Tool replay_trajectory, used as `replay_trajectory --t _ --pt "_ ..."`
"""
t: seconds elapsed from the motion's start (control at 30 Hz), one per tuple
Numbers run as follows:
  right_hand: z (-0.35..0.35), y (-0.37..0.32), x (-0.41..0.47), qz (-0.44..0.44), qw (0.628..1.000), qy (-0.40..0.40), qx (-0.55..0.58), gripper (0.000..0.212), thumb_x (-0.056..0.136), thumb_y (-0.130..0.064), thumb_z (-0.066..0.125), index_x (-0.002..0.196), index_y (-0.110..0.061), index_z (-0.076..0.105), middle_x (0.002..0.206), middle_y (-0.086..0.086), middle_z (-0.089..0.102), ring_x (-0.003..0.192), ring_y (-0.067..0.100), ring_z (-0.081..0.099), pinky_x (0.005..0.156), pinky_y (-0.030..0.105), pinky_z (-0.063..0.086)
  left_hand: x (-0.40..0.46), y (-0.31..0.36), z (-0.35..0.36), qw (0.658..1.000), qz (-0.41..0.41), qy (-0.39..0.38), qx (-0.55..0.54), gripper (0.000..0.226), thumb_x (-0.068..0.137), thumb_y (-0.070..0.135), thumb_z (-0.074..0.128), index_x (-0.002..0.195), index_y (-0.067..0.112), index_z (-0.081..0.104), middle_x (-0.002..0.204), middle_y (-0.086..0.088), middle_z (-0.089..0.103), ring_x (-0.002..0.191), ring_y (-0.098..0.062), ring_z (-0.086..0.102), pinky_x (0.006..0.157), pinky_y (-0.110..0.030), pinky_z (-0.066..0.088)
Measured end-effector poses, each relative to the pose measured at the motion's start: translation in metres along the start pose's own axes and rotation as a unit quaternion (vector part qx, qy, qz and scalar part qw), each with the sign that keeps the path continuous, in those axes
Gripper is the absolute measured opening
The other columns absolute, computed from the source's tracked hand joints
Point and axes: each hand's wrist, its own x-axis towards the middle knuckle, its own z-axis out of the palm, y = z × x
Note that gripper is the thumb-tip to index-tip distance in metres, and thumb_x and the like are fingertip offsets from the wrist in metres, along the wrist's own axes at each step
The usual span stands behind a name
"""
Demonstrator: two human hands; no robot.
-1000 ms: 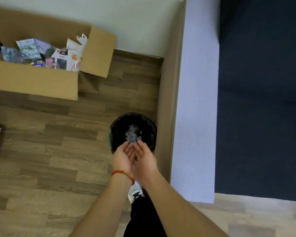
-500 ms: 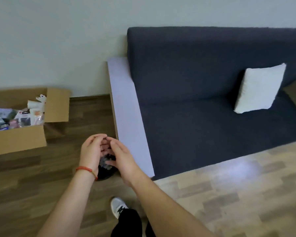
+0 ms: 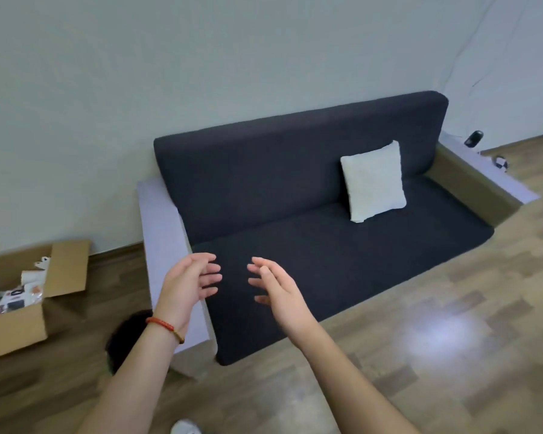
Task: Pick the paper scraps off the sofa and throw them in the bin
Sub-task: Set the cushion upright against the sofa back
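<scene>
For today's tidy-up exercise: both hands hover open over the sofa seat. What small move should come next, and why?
Probably just lower both hands and stop. The left hand and right hand are open and empty, and no scraps show on the sofa, only a white cushion. The bin sits beside the armrest.

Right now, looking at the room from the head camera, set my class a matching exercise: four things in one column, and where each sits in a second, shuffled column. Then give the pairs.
Things
1. white cushion
2. cardboard box
3. black bin
4. red bracelet

Places
A. on the left wrist
B. on the floor by the wall, left of the sofa
C. leaning against the sofa's backrest
D. on the floor beside the sofa's near armrest, partly hidden by the left forearm

Pairs: 1-C, 2-B, 3-D, 4-A
</scene>
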Motion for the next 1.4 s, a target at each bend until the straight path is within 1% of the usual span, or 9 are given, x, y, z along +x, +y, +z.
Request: replay_trajectory --t 0.1,0.27,0.43,0.63,0.77,0.9,1.17,1.27,1.4 --pt "-0.076 -0.005 -0.037 -0.018 0.999 0.036 0.007 0.028 0.113 -0.037 0.044 0.125 -0.039 0.070 0.122 -0.011 0.075 0.113 0.009 0.071 0.093 0.035 0.059 -0.047 0.002 0.069 1.000 0.015 -0.024 -0.002 0.023 0.107 0.022 0.053 0.107 0.015 0.075 0.100 -0.011 0.077 0.092 -0.024 0.077 0.074 -0.035 0.063" --pt "-0.193 -0.009 -0.091 -0.043 0.997 0.068 0.002 0.030 0.101 -0.048 0.047 0.107 -0.044 0.076 0.111 -0.007 0.078 0.102 0.011 0.074 0.086 0.031 0.059 -0.117 -0.004 0.181 0.996 0.039 -0.083 0.005 0.024 0.105 0.011 0.050 0.104 0.009 0.075 0.088 -0.010 0.074 0.076 -0.020 0.073 0.067 -0.034 0.061" --pt "-0.281 0.000 -0.110 -0.046 0.992 0.121 0.003 0.031 0.112 -0.031 0.048 0.106 -0.040 0.077 0.105 -0.002 0.079 0.096 0.013 0.074 0.083 0.033 0.058 -0.148 -0.003 0.249 0.994 0.034 -0.106 -0.014 0.022 0.107 0.017 0.051 0.108 0.008 0.071 0.081 -0.008 0.073 0.072 -0.021 0.070 0.065 -0.036 0.057" --pt "-0.353 0.015 -0.095 -0.025 0.987 0.157 0.029 0.030 0.113 -0.023 0.049 0.109 -0.029 0.079 0.103 0.004 0.079 0.091 0.016 0.074 0.080 0.032 0.058 -0.123 -0.006 0.292 0.988 0.040 -0.145 0.020 0.023 0.107 0.023 0.053 0.107 0.015 0.074 0.086 -0.011 0.074 0.073 -0.022 0.071 0.063 -0.035 0.059" --pt "-0.406 0.020 -0.057 -0.008 0.984 0.176 0.040 0.029 0.112 -0.020 0.049 0.111 -0.021 0.078 0.102 0.008 0.079 0.089 0.018 0.073 0.079 0.034 0.056 -0.078 -0.008 0.337 0.988 0.024 -0.145 0.037 0.026 0.107 0.023 0.052 0.100 0.024 0.077 0.089 -0.010 0.076 0.076 -0.021 0.072 0.066 -0.035 0.059" --pt "-0.466 0.022 0.014 0.012 0.984 0.175 0.030 0.029 0.113 -0.018 0.048 0.112 -0.019 0.077 0.101 0.011 0.078 0.087 0.017 0.072 0.078 0.033 0.055 -0.016 -0.007 0.402 0.989 0.004 -0.143 0.044 0.025 0.108 0.021 0.050 0.105 0.020 0.075 0.090 -0.008 0.078 0.076 -0.019 0.073 0.065 -0.032 0.060" --pt "-0.549 -0.020 0.157 0.006 0.989 0.149 0.016 0.029 0.113 -0.021 0.048 0.111 -0.022 0.077 0.102 0.009 0.078 0.086 0.014 0.072 0.079 0.034 0.057 0.088 0.055 0.523 0.990 0.005 -0.139 0.032 0.024 0.105 0.021 0.051 0.105 0.020 0.076 0.091 -0.006 0.078 0.080 -0.019 0.073 0.068 -0.034 0.060" --pt "-0.573 -0.038 0.200 0.004 0.989 0.148 0.011 0.027 0.112 -0.022 0.049 0.111 -0.024 0.076 0.102 0.005 0.078 0.088 0.013 0.072 0.080 0.033 0.058 0.116 0.084 0.555 0.990 0.009 -0.143 0.016 0.024 0.102 0.031 0.055 0.105 0.019 0.075 0.091 -0.007 0.077 0.081 -0.021 0.073 0.069 -0.036 0.059" --pt "-0.614 -0.052 0.260 -0.008 0.990 0.142 0.000 0.024 0.109 -0.027 0.052 0.109 -0.034 0.075 0.105 -0.008 0.077 0.093 0.009 0.074 0.079 0.028 0.060 0.158 0.113 0.599 0.991 0.022 -0.132 0.013 0.035 0.087 0.044 0.059 0.104 0.019 0.076 0.089 -0.006 0.077 0.079 -0.021 0.073 0.067 -0.035 0.059"
